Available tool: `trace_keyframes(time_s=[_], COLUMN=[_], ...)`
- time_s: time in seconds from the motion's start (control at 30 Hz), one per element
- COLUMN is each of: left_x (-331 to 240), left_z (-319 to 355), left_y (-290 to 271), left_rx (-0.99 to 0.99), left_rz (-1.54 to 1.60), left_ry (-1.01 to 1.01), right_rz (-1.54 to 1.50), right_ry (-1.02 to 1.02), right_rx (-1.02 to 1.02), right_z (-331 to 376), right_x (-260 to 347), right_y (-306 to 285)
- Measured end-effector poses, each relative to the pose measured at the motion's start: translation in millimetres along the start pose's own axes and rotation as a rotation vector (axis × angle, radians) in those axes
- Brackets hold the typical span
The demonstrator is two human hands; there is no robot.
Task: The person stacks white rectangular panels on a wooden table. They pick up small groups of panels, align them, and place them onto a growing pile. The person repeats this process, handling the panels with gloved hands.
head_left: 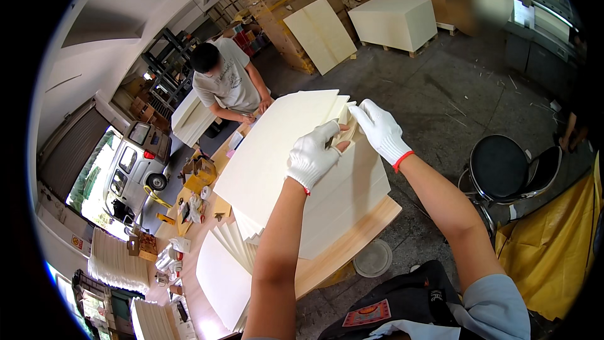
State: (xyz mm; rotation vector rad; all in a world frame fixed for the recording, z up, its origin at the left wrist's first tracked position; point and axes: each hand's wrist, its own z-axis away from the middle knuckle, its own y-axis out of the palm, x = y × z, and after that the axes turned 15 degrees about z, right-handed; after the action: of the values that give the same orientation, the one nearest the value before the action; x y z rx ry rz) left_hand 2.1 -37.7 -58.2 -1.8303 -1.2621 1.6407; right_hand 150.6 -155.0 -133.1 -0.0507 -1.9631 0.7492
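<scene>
— What's the person in the white gloves got hold of?

— A stack of cream paper sheets (277, 151) on the wooden worktop (352, 239). The left hand (311, 157) is curled shut on the far corner of the top sheets, thumb tucked under the lifted edge. The right hand (377, 129) pinches the same corner from the other side, fingers bent down over the fanned edges.

— Which way does the stack lie?

— Its long side runs from the near left of the worktop up toward the far right, where the hands meet. The held corner points away from the person, toward the grey floor (440, 94). The upper sheets are skewed against those beneath, so the edges step out like a fan.

— Where on the worktop?

— At the right end, overhanging the rounded edge a little. More sheets (220, 271) lie fanned at the near left edge, just beside the main stack.

— Anyone else about?

— A co-worker (226, 79) in a grey shirt bends over the far end of the same worktop, hands on another pile. A black stool (500, 167) stands to the right, well apart, and a white round lid (372, 258) lies on the floor below the worktop's edge. A big pale block of paper (393, 22) sits on a pallet farther off.
</scene>
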Motion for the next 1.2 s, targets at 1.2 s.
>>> trace_keyframes(time_s=[1.2], left_x=[82], left_z=[282], left_y=[3], left_rx=[-0.431], left_rz=[2.332], left_ry=[-0.464], right_rz=[-0.869], right_ry=[0.542], right_rx=[0.683], right_z=[89], right_x=[36], right_y=[-13])
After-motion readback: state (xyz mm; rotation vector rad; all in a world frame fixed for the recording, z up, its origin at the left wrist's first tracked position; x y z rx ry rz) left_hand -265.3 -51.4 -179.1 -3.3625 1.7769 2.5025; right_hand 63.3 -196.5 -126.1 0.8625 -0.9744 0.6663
